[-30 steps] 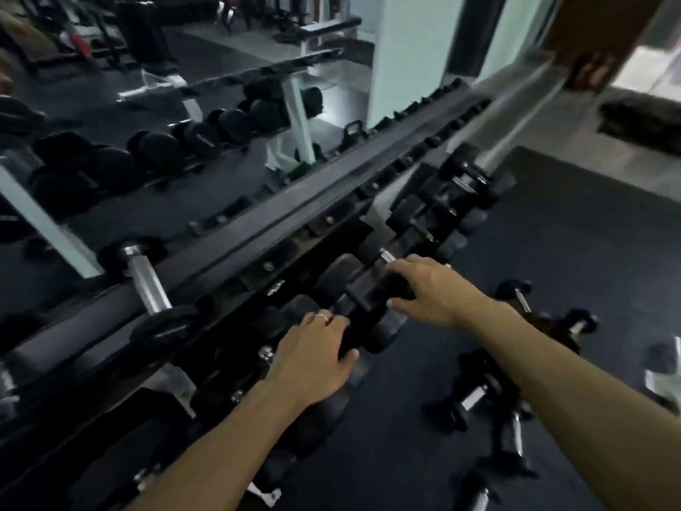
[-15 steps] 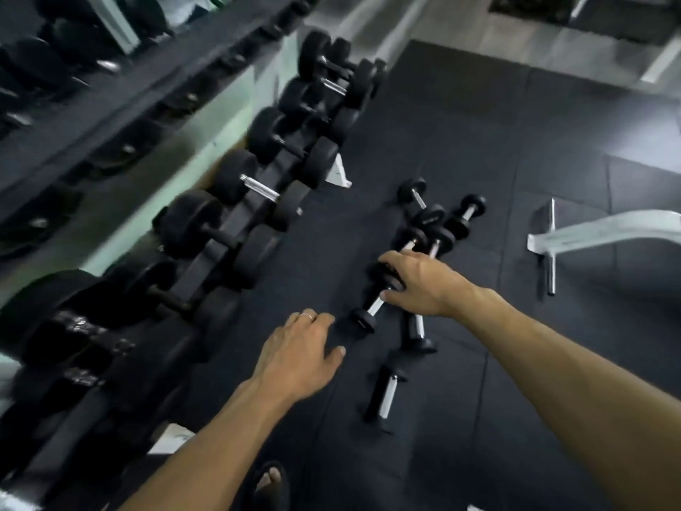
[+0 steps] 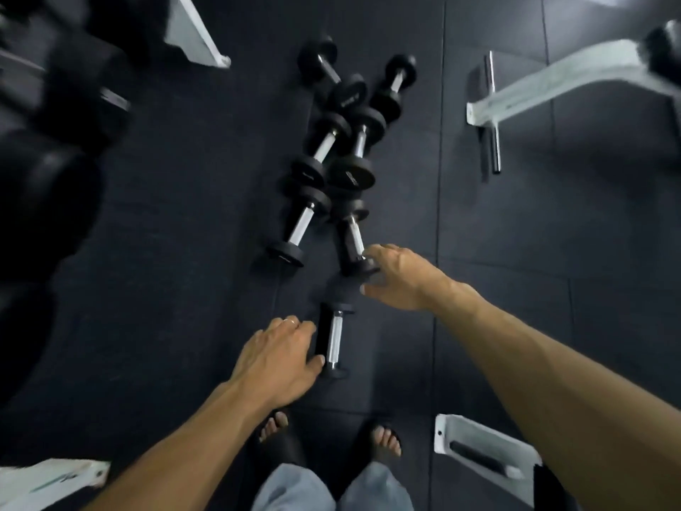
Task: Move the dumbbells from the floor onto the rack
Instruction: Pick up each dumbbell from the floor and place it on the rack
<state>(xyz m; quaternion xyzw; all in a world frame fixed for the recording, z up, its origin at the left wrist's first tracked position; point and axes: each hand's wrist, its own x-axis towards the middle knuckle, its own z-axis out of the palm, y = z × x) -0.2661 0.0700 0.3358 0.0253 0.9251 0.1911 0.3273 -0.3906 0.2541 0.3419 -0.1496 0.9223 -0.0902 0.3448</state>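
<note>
Several black dumbbells with chrome handles lie in a line on the dark rubber floor. My left hand [image 3: 280, 359] reaches down to the nearest dumbbell [image 3: 335, 337], fingers and thumb spread just beside its handle on the left. My right hand [image 3: 398, 278] hovers at the near head of the second dumbbell [image 3: 354, 236], index finger and thumb apart on either side of that head, not closed on it. A third dumbbell [image 3: 303, 223] lies to the left of it, and more dumbbells [image 3: 346, 101] lie farther off. The rack [image 3: 55, 142], blurred and loaded with big dumbbells, runs along the left edge.
A white rack foot [image 3: 201, 38] sits at the top left. A white bench frame [image 3: 552, 86] with a chrome bar lies on the right. Another white foot plate [image 3: 482, 451] is at the bottom right. My sandalled feet [image 3: 383, 440] stand just below the nearest dumbbell.
My view has swung from the rack down to the floor. Both hands left the rack's dumbbells and dropped to the two nearest floor dumbbells.
</note>
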